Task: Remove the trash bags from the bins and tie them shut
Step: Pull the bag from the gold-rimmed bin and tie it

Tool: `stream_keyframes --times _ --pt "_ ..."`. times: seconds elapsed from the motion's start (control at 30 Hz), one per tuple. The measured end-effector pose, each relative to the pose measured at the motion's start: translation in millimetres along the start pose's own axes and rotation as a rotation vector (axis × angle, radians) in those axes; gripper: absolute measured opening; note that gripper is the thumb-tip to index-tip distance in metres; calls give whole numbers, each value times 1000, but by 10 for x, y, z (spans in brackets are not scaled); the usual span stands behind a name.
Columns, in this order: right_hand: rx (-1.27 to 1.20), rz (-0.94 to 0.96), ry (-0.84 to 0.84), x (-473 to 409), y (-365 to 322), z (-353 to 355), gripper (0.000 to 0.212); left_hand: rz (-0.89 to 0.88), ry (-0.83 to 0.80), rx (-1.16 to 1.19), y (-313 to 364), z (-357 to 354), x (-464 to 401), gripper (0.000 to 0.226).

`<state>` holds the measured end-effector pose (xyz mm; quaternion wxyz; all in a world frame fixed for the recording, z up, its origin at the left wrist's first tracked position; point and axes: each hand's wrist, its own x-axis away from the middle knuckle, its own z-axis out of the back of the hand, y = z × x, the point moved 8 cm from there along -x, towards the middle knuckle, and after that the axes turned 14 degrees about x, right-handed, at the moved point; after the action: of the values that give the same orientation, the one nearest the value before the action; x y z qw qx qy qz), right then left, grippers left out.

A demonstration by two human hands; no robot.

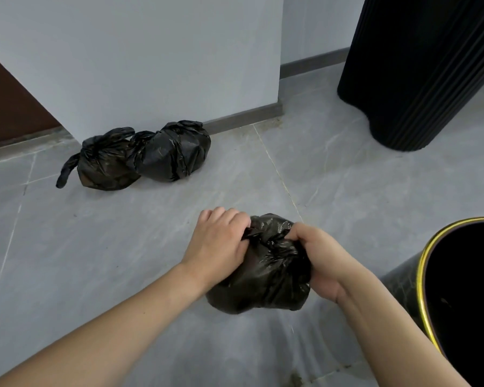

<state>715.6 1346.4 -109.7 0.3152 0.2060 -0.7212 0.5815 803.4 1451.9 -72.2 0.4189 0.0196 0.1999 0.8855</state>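
Lower centre of frame: left hand [218, 241] and right hand [316, 255] grip gathered top of black trash bag [263, 280] above tiled floor [95, 247]. Gold-rimmed bin [428, 263] lower right; two tied bags [140, 157] by wall, upper left.

**Floor, wall and woodwork**

Grey marble-look floor tiles [101, 247] with pale veins and thin grout lines fill most of the frame. A pale grey wall [140, 57] juts out as a corner in the upper left and centre, edged below by a darker grey skirting board [243, 118]. At the far left edge stands a dark brown panel [9, 107].
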Motion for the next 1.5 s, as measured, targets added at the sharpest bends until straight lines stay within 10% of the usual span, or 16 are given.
stream_keyframes --times 0.27,0.6,0.87,1.17,1.4,1.5 --pt "-32 37 -130 -50 61 27 44 82 1 531 14 52 159 46" --pt "173 -60 219 -92 130 186 59 204 -66 641 56 -72 195 7" --pt "652 249 612 47 -187 366 49 862 -50 1570 -190 -276 260 13" --pt "1218 389 959 213 -344 418 36 955 69 950 -991 -74 370 31" --pt "1273 367 814 46 -299 162 42 1044 92 1677 -701 -174 242 24" --pt "1351 313 717 -15 -230 66 47 883 86 1456 -605 -114 93 17"
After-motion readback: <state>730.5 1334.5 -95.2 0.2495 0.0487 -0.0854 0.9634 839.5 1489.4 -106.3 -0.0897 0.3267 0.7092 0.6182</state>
